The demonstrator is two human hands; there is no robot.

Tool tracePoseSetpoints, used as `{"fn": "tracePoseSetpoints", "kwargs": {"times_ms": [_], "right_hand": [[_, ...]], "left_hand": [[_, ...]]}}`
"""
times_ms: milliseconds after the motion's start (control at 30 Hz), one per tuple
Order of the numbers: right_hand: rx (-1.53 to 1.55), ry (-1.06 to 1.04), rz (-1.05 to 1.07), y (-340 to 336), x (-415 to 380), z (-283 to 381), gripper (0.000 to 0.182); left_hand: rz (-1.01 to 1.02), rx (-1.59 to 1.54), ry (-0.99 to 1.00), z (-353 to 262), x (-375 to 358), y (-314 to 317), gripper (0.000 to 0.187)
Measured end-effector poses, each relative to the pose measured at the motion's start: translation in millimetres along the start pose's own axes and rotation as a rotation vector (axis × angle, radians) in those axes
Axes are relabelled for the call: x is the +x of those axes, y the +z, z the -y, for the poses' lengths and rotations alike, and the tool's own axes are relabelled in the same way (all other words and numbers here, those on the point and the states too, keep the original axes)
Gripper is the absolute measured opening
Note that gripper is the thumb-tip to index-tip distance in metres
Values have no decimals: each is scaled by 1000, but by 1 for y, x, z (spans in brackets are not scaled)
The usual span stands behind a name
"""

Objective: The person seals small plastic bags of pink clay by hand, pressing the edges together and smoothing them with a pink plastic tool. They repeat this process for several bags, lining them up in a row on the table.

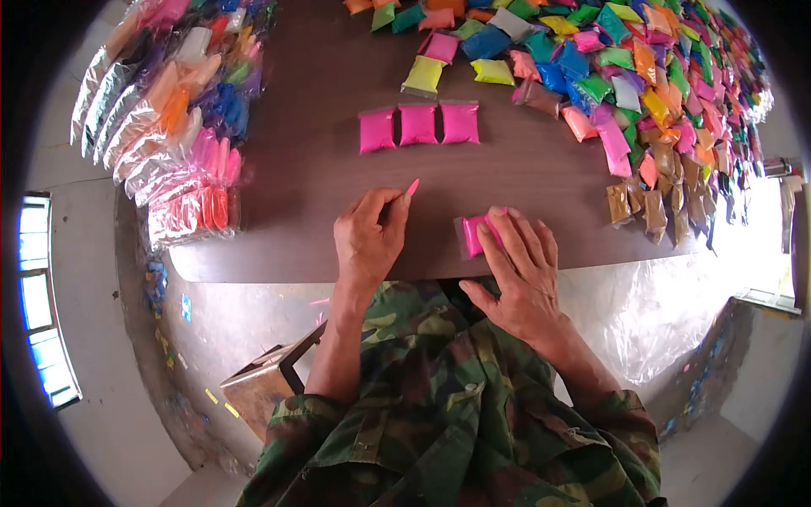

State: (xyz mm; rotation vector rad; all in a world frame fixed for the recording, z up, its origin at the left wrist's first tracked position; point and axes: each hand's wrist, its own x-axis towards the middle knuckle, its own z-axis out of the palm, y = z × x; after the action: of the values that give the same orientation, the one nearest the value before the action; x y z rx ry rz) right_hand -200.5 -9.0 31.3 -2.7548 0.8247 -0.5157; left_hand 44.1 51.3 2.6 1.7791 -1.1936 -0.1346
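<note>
My left hand [370, 231] is closed in a pinch over the dark table, just in from its near edge. From its fingertips sticks up a small pink pointed piece [413, 187], whose lower part my fingers hide. To the right, my right hand [521, 262] lies with outstretched fingers on top of a pink packet [473, 241], covering most of it. Farther up the table, three similar pink packets stand side by side in a row: a left one [377, 131], a middle one [418, 124] and a right one [459, 123].
A large heap of small coloured packets [625, 76] spreads over the far right of the table [296, 169]. Clear bags of coloured pieces [182, 127] are piled at the left. Below the near edge, a brown box-like object [262, 389] stands beside my left forearm.
</note>
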Motion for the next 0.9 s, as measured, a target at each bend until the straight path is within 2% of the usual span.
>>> {"fn": "tracePoseSetpoints", "kwargs": {"times_ms": [233, 633, 700, 800, 900], "right_hand": [[1, -76, 81, 17, 1, -4, 82], [21, -17, 46, 20, 9, -1, 90], [65, 14, 54, 18, -3, 6, 91], [91, 10, 43, 20, -3, 7, 90], [108, 7, 30, 17, 2, 6, 88]], "left_hand": [[9, -26, -31, -3, 2, -1, 8], [25, -28, -52, -4, -1, -1, 9], [27, -30, -68, -4, 0, -3, 9], [-13, -33, 13, 1, 2, 0, 9], [10, -49, -32, 0, 1, 1, 8]]}}
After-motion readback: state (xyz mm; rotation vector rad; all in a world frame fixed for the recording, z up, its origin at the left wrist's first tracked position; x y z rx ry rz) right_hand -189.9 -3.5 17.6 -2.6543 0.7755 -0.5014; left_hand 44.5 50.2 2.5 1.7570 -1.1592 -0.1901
